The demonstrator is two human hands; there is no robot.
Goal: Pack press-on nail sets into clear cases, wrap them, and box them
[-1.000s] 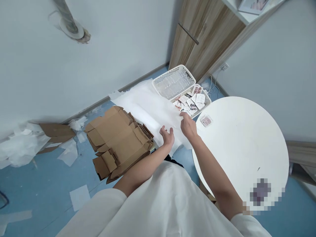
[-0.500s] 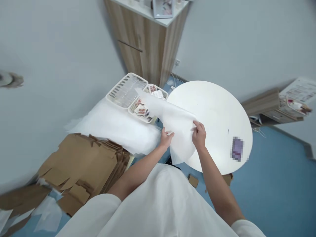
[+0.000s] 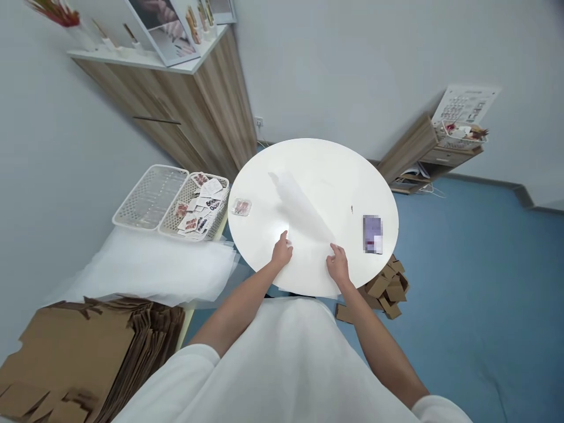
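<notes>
A thin, white, translucent packing sheet [image 3: 302, 202] is spread low over the round white table [image 3: 352, 170], its far part folded or raised in a slanting ridge. My right hand [image 3: 338, 264] pinches the sheet's right edge between thumb and fingers. On the opposite side my left hand [image 3: 282, 251] is closed at the sheet's left part, with the index finger fairly straight. The sheet's near edge hangs slightly past the table's front rim. To the left on the tabletop lies a small clear packet [image 3: 241, 207] with reddish contents.
A purple, pixelated item [image 3: 372, 234] lies at the table's right. Leftward are a basket of printed cards [image 3: 194, 205], a basket of clear packets [image 3: 152, 197], stacked white sheets [image 3: 150, 264] and flat cardboard [image 3: 70, 352]. Small cardboard boxes [image 3: 388, 288] sit on the floor, right.
My view has turned right toward the table. The sheet, earlier hanging between my hands beside the baskets, is now over the tabletop, and both hands have come down with it.
</notes>
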